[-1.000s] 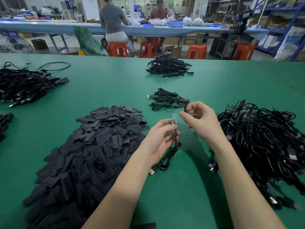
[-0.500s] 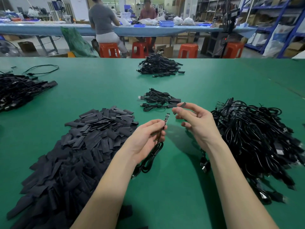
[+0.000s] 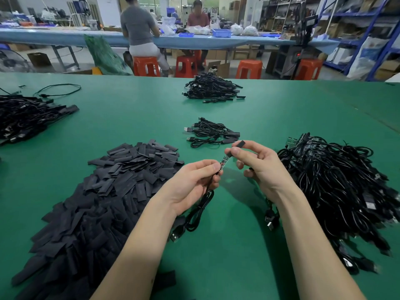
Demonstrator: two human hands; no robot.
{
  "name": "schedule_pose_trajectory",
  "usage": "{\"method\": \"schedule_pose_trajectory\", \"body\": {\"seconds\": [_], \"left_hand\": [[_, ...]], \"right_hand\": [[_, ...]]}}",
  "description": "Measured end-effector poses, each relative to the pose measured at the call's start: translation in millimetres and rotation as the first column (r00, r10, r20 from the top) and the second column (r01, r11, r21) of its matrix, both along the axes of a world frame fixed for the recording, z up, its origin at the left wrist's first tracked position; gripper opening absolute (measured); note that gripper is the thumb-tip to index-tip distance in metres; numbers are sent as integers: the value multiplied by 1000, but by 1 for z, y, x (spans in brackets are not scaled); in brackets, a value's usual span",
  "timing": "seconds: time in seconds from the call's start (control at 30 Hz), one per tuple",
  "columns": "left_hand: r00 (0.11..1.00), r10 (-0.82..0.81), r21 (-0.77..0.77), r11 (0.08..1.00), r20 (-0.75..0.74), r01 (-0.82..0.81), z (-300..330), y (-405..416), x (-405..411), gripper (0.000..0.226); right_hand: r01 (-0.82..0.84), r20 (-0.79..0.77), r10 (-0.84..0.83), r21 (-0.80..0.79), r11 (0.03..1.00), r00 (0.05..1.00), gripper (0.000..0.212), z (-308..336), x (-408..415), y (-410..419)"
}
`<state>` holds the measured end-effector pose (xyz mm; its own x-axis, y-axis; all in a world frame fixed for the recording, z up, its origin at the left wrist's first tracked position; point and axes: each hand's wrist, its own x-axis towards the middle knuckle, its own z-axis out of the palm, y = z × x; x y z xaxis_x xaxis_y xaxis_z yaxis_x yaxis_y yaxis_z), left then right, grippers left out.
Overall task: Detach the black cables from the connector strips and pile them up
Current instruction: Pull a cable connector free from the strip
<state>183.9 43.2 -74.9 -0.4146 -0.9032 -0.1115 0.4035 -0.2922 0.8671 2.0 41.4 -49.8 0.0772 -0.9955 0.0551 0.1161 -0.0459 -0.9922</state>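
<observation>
My left hand (image 3: 192,185) pinches a black cable (image 3: 199,211) just below its small circuit-board end (image 3: 223,162); the cable's coil and USB plug hang down to the green table (image 3: 227,245). My right hand (image 3: 257,167) holds a short black sleeve (image 3: 238,146) between thumb and forefinger, its lower end touching the tip of the board. A small pile of finished cables (image 3: 211,134) lies just beyond the hands. A big tangle of black cables (image 3: 337,187) sits to the right.
A heap of flat black sleeves (image 3: 97,202) spreads to the left. More cable piles lie at the far centre (image 3: 213,88) and far left (image 3: 26,115). Beyond the table edge two people sit on orange stools (image 3: 146,66) at a blue bench.
My right hand, which held the sleeve apart from the board, has brought it onto the board's tip. My left hand has tilted the board end toward the right hand.
</observation>
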Motion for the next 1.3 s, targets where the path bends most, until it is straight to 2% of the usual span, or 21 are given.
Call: {"method": "schedule_pose_trajectory", "body": {"seconds": [0.2,0.4,0.53,0.73,0.83,0.93,1.03,1.1,1.3], "left_hand": [[993,-87,-57,994,85,92,3,2,12,16],[982,-115,-121,984,149,134,6,1,20,13],[991,-103,-120,986,84,113,6,1,19,13],[992,-85,-137,986,88,97,6,1,17,16],[994,-70,-151,985,89,83,6,1,15,17],[984,43,-192,981,172,-9,7,-1,11,21],[917,225,-365,926,329,-96,4,-3,10,15],[876,295,-465,880,381,-94,1,-4,10,17],[841,409,-582,800,353,-144,-2,-6,4,19]], "right_hand": [[-159,-12,160,41,986,987,20,-1,-9,-1],[-254,-89,253,-4,967,963,20,4,-14,-2],[-248,0,248,-38,968,969,17,0,-9,-2],[-221,-101,215,-59,973,971,23,3,-10,-2],[-236,-112,231,-36,971,966,19,0,-7,-3],[-130,-83,129,-11,991,988,19,-1,-4,-5],[5,-49,-4,21,1000,999,33,-3,-5,-8],[48,-43,-46,45,998,998,33,-6,-7,-10],[78,-27,-76,95,992,997,14,-9,-7,-12]]}}
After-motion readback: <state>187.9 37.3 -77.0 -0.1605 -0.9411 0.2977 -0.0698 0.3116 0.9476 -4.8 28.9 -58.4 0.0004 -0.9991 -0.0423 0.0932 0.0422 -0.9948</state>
